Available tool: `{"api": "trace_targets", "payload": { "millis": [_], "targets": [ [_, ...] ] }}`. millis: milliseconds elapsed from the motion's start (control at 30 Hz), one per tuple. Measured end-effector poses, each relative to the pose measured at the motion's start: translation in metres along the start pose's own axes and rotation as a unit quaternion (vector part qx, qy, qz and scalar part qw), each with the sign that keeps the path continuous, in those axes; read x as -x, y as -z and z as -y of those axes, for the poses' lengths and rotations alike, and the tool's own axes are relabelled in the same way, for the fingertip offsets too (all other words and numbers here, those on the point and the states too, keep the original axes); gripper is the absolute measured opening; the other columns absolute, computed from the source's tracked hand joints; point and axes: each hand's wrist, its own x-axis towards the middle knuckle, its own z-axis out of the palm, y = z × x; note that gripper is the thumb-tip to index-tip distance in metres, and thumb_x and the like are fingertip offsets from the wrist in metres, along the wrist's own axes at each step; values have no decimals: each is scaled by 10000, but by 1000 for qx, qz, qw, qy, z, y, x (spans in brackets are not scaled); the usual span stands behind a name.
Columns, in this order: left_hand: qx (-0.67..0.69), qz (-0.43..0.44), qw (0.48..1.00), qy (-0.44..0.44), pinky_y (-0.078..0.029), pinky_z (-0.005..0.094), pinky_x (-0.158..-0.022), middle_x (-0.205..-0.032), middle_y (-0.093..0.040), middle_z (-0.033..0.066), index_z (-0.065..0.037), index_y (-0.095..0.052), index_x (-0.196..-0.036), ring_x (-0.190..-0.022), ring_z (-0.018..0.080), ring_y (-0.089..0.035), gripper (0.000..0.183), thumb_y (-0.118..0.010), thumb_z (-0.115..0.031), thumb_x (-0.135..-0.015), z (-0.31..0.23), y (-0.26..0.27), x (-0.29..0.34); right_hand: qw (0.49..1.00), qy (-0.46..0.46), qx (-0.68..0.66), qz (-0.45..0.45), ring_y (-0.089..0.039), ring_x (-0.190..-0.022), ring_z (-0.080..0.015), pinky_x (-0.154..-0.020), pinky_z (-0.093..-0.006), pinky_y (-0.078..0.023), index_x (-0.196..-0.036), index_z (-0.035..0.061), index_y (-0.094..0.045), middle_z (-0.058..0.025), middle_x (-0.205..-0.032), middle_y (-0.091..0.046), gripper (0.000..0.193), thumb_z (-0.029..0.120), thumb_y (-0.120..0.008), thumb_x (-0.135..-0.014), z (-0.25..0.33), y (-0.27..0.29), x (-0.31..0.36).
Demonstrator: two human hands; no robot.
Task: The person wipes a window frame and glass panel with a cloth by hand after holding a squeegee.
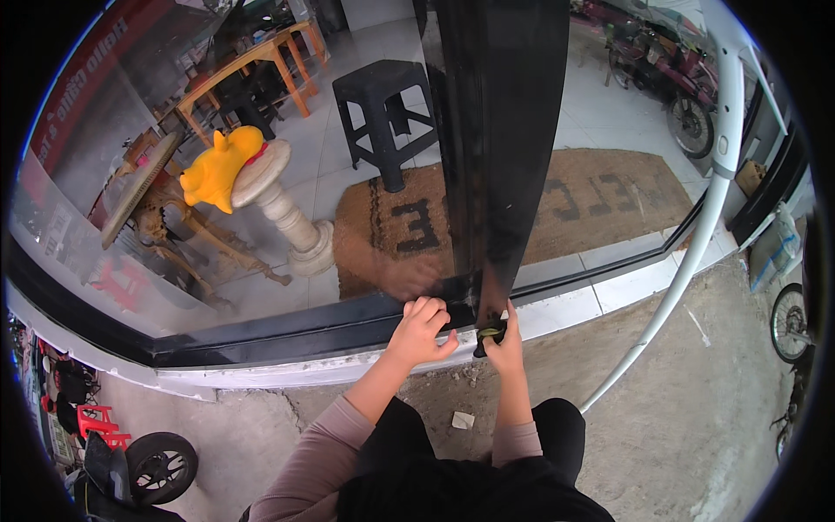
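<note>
In front of me stands a glass door with a black frame point(339, 329). My left hand point(422, 331) is at its bottom rail, fingers loosely bent against the black edge and thumb standing apart; I see nothing in it. Just to the right, by the bottom of the dark upright post point(513, 148), my right hand point(508, 348) closes thumb and fingers on a small black object point(479, 346). A greenish part shows by the thumb, but its exact kind is too small to tell. The glass mirrors a hand faintly.
Behind the glass are a brown doormat point(600, 200), a black stool point(383, 104) and a yellow plush toy point(228, 165) on a stone pedestal point(300, 228). A white curved pole point(670, 296) rises at right. A motorcycle wheel point(162, 468) stands lower left.
</note>
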Motion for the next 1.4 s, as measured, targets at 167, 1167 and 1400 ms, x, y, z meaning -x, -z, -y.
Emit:
{"api": "trace_targets", "payload": {
  "millis": [167,1167,1400],
  "targets": [
    [5,-7,1000,-11,-369,362,-718,-907,-538,63,-74,-572,-818,-861,247,-516,258,-671,-135,-589,2,-2,4,966,150,-149,-150,-508,-861,-204,-827,-308,-418,-1036,10,-434,-110,-946,-503,395,30,-596,-676,110,19,-17],
    [-39,-5,999,-37,-386,388,-731,-872,-536,105,-36,-587,-839,-849,273,-499,226,-626,-171,-663,-4,0,4,746,616,40,-250,-327,-1208,-432,-1010,-489,-281,-1197,43,-487,-253,-1308,-287,502,267,-613,-766,272,76,-85],
    [-31,-35,998,-42,-384,383,-733,-886,-541,114,-39,-586,-856,-853,272,-508,254,-637,-178,-649,-2,2,5,624,651,144,-407,-366,-1211,-365,-1032,-427,-273,-1326,75,-439,-190,-1293,-384,494,168,-529,-849,482,132,-125]
  ]
}}
